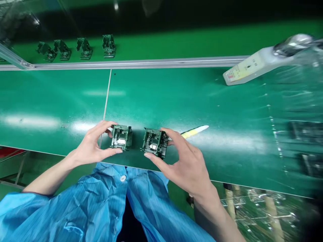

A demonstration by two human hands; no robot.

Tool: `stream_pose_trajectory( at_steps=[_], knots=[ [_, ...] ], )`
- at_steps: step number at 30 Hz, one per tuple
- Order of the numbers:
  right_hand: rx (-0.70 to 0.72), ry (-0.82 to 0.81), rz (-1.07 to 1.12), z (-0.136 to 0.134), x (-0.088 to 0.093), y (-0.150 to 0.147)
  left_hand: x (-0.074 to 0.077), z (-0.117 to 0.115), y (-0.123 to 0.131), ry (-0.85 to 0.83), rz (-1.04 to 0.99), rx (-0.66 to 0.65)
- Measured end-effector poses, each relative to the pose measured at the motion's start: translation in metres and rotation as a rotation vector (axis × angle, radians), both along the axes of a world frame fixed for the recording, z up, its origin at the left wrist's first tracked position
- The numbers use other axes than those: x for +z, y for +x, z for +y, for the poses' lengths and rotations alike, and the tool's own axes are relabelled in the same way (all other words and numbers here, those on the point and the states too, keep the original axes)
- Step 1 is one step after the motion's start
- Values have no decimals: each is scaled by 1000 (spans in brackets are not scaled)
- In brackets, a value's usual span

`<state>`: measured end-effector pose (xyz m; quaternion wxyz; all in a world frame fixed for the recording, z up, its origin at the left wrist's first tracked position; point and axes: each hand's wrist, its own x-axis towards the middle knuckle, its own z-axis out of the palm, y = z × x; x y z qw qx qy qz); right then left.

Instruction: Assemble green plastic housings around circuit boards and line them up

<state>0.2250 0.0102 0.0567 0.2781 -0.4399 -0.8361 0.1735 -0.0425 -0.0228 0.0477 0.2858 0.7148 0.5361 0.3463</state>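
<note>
My left hand (94, 144) grips a small boxy circuit board assembly (121, 137) between thumb and fingers, close to the near edge of the green bench. A second, similar circuit board assembly (154, 142) is held by my right hand (185, 159), the thumb on its near side and the fingers on its far side. The two assemblies are a short gap apart, and each shows a bright rectangular part inside. Just beyond my right hand lies a brush-like tool (194, 131), yellow with a white tip; its other end is hidden behind the hand.
Several similar board assemblies (84, 48) stand in a row behind the metal rail (141, 63). A white labelled bottle (248, 67) is at the back right. Clear plastic sheeting (292, 104) covers the right side, with dark items (306, 131) there. Below the bench is a wire rack (259, 215).
</note>
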Motion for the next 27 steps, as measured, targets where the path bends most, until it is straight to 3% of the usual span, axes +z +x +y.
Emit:
stream_pose_trajectory(
  at_steps=[9, 13, 18, 22, 24, 27],
  knots=[
    [88, 112, -81, 25, 31, 14, 26, 28, -11, 183, 99, -23],
    [135, 188, -112, 30, 40, 15, 25, 35, -10, 345, 202, -67],
    [286, 577, -118, 41, 46, 19, 14, 44, -19, 734, 396, -100],
    [430, 868, -97, 47, 61, 26, 15, 47, -28, 1019, 486, -167],
    [514, 936, -97, 48, 70, 27, 18, 49, -33, 1002, 465, -215],
    [609, 966, -122, 50, 79, 26, 19, 53, -40, 774, 411, -292]
  ],
)
